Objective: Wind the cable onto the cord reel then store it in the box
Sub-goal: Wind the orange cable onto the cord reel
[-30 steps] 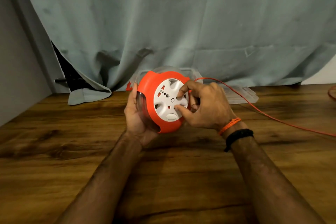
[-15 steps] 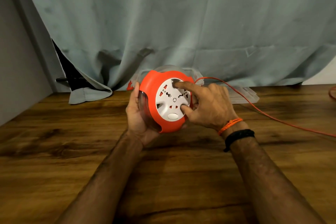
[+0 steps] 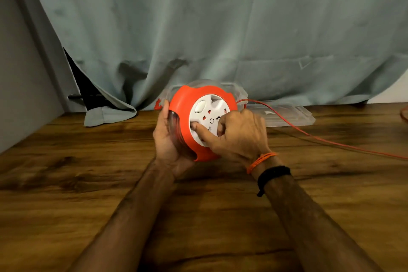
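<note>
The cord reel (image 3: 184,115) is round, orange with a white socket disc (image 3: 207,108) and a clear back, held upright above the wooden table. My left hand (image 3: 165,139) cups its left side and back. My right hand (image 3: 238,134) presses on the white disc, its forefinger in a recess at the disc's left edge. The thin orange cable (image 3: 320,138) leaves the reel's top right and runs across the table off the right edge. A clear plastic box (image 3: 240,93) stands behind the reel, mostly hidden by it.
A clear flat lid (image 3: 293,115) lies on the table right of the box. A grey-green curtain (image 3: 220,28) hangs behind the table and drapes onto its back edge. A grey wall (image 3: 19,95) bounds the left side. More orange cable (image 3: 405,112) shows at the far right.
The white disc has turned: its oval button went from the bottom to the upper left. My right forefinger moved from the disc's top round to its left side. The left hand stays put.
</note>
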